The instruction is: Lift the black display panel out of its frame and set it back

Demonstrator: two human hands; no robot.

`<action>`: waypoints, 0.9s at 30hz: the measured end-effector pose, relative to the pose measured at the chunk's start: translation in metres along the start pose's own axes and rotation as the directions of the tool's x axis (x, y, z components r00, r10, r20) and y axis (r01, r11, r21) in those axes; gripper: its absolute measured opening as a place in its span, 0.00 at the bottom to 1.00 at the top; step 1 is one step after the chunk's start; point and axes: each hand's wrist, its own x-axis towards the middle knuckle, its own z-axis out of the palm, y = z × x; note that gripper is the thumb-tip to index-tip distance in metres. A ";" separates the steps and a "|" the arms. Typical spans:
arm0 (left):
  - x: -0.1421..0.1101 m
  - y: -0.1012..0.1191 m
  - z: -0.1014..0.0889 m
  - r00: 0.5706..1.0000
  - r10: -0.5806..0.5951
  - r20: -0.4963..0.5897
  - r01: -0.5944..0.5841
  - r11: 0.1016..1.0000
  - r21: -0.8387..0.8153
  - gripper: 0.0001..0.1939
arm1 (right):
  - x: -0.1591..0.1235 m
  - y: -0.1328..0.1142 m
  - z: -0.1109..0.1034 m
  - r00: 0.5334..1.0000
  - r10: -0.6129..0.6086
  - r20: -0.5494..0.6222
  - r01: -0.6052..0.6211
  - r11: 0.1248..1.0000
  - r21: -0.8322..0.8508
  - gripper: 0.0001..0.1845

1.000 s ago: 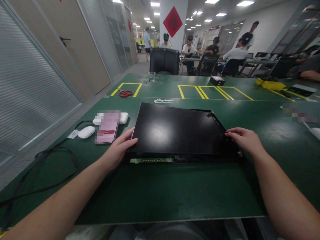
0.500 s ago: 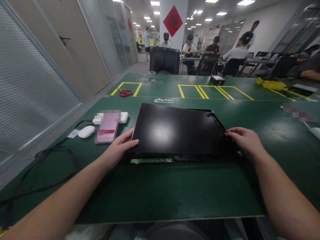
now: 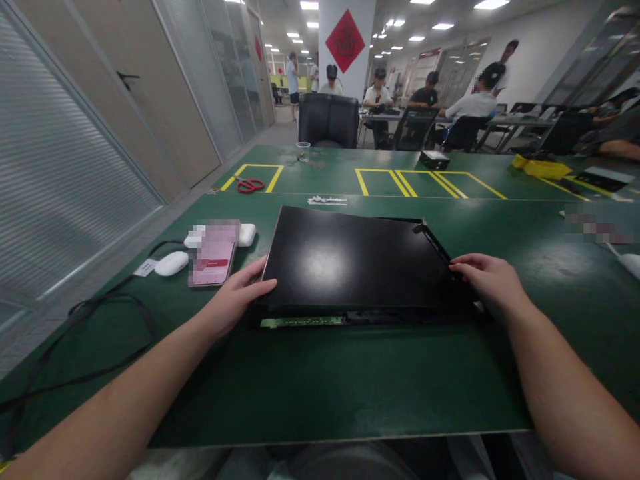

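A flat black display panel (image 3: 350, 260) lies on the green table (image 3: 320, 380) in front of me, with a thin green circuit strip (image 3: 303, 322) along its near edge. My left hand (image 3: 235, 300) grips the panel's near left edge, thumb on top. At the right edge my right hand (image 3: 490, 280) holds the panel, fingers curled over the rim next to a loose black frame piece (image 3: 433, 240).
A phone (image 3: 213, 257), a white mouse (image 3: 171, 264) and a white case (image 3: 247, 233) lie left of the panel, with a black cable (image 3: 100, 313) trailing off. Red scissors (image 3: 249, 185), a clear cup (image 3: 303, 152) and a black box (image 3: 434, 159) sit farther back. Several people sit at distant desks.
Both hands stay on the panel's edges; the left thumb has crept slightly farther onto the top. The panel has barely shifted.
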 end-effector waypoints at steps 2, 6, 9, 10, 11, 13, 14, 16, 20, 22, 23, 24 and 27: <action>0.000 0.001 0.000 0.999 0.020 -0.040 -0.019 0.999 0.033 0.31 | 0.000 0.000 0.000 1.000 0.002 0.003 -0.002 1.000 -0.004 0.12; -0.001 0.001 0.000 0.997 0.046 -0.054 -0.042 0.996 0.077 0.30 | -0.001 -0.001 -0.001 0.999 0.043 0.025 -0.042 0.999 -0.020 0.11; -0.001 0.001 -0.001 0.997 0.066 -0.029 -0.063 0.994 0.092 0.30 | -0.001 -0.002 -0.001 0.999 0.031 0.014 -0.031 0.999 -0.021 0.12; -0.001 0.001 -0.001 0.996 0.083 -0.026 -0.080 0.992 0.093 0.30 | -0.002 -0.002 -0.001 1.000 0.022 0.011 -0.022 1.000 -0.021 0.12; -0.001 0.001 -0.001 0.995 0.099 -0.023 -0.096 0.991 0.094 0.30 | -0.002 -0.002 -0.001 1.000 0.015 0.007 -0.015 1.000 -0.022 0.13; -0.002 0.002 -0.001 0.992 0.124 -0.017 -0.122 0.988 0.094 0.29 | -0.001 -0.002 -0.001 1.000 0.017 0.004 -0.017 0.999 -0.028 0.14; -0.002 0.002 -0.001 0.991 0.131 -0.010 -0.130 0.987 0.093 0.28 | -0.001 -0.003 -0.001 1.000 0.022 0.005 -0.022 0.999 -0.031 0.14; -0.003 0.003 0.000 0.991 0.133 0.014 -0.134 0.987 0.086 0.28 | -0.001 -0.003 -0.001 0.999 0.034 0.006 -0.033 0.999 -0.035 0.13; -0.004 0.005 0.003 0.990 0.138 0.036 -0.140 0.989 0.049 0.27 | -0.001 -0.001 0.000 1.000 0.013 -0.008 -0.014 1.000 -0.011 0.12; -0.005 0.006 0.005 0.988 0.150 0.046 -0.151 0.988 0.033 0.27 | -0.001 0.000 0.000 1.000 0.007 -0.021 -0.007 1.000 0.002 0.12; -0.005 0.006 0.006 0.986 0.157 0.054 -0.159 0.987 0.027 0.27 | -0.002 -0.001 0.000 1.000 0.013 -0.023 -0.013 1.000 0.008 0.13; -0.005 0.006 0.007 0.985 0.164 0.061 -0.166 0.986 0.020 0.28 | -0.002 -0.002 0.000 0.999 0.024 -0.024 -0.024 1.000 0.016 0.13; -0.005 0.007 0.007 0.983 0.169 0.074 -0.170 0.985 -0.001 0.29 | -0.005 -0.005 -0.001 0.998 0.055 -0.027 -0.054 0.997 0.051 0.13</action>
